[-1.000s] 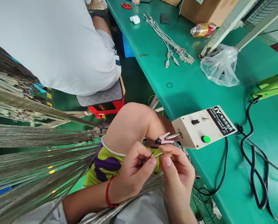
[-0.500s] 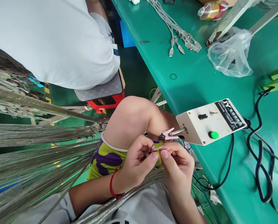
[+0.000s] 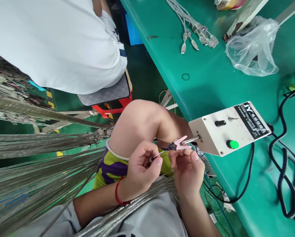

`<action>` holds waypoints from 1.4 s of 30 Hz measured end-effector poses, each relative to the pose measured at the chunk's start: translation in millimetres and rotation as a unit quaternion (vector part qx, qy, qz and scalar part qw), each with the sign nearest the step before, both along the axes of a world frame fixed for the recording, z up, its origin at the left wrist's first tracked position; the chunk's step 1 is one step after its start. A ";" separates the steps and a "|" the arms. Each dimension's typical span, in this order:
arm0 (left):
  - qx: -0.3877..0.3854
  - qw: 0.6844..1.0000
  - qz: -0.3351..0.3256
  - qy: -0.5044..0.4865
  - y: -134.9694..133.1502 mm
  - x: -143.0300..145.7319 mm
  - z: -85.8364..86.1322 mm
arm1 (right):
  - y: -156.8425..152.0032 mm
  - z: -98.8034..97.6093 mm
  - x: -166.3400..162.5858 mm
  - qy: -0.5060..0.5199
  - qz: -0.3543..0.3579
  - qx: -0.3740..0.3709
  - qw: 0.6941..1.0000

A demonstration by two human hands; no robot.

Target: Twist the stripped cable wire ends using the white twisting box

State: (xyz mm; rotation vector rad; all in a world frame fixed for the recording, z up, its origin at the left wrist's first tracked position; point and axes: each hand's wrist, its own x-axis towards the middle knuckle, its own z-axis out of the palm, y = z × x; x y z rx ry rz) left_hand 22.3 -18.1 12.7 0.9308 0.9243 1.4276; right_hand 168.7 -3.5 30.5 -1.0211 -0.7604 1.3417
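Ur L hand [image 3: 143, 168]'s pinching at least 2 thin wires [image 3: 161, 153], running to 1 pink clip [image 3: 179, 144] by 1 box [image 3: 226, 131]; R hand [image 3: 189, 169]'s just below the clip, can't tell if gripping tbh.

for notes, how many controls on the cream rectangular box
3 show: black knob leftmost, silver toggle by the black label, round green button lowest. Far sides are hidden.
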 end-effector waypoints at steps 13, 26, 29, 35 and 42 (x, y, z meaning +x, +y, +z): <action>0.029 0.996 0.010 -0.088 12.9 5.0 -7.6 | 24.7 -11.3 -8.9 0.207 0.068 -0.018 0.976; 0.027 0.993 -0.017 -0.109 17.3 8.4 -7.0 | 25.1 -14.2 -15.9 0.175 -0.002 -0.035 0.984; 0.026 0.994 -0.021 -0.104 18.0 8.8 -6.8 | 24.7 -14.9 -15.6 0.180 -0.002 -0.038 0.983; 0.018 0.994 -0.033 -0.103 19.2 9.6 -5.2 | 25.3 -15.0 -17.1 0.171 0.007 -0.042 0.984; -0.007 0.992 -0.042 -0.115 14.3 8.0 -7.4 | 15.4 -9.5 9.1 -0.038 0.059 -0.014 0.997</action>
